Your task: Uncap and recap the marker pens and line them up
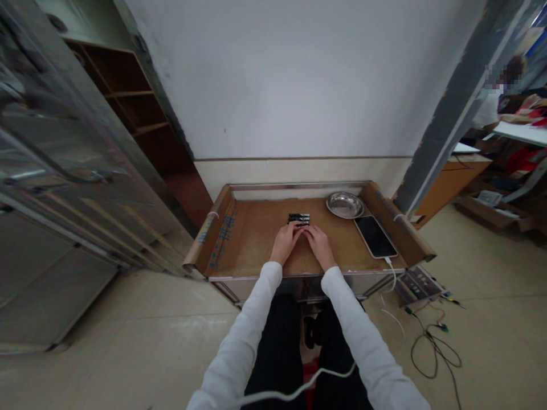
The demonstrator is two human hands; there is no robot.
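Several short, thin black pen-like sticks with silvery parts (299, 217) lie side by side in a row on the brown cardboard tabletop (256, 239). At the near edge of this row, my left hand (284, 242) and my right hand (317, 244) come together, fingertips almost meeting. Both hands have bent, closed fingers around the nearest black stick (302, 224), one at each end. The fingers partly cover it, and its exact kind is too small to make out.
A round steel dish (344, 205) stands at the back right of the table. In front of it lies a phone (376, 237) with a white cable (392, 273). Rolled cardboard edges (209, 230) flank the top. A power box (419, 285) and dark cords (436, 347) are on the floor.
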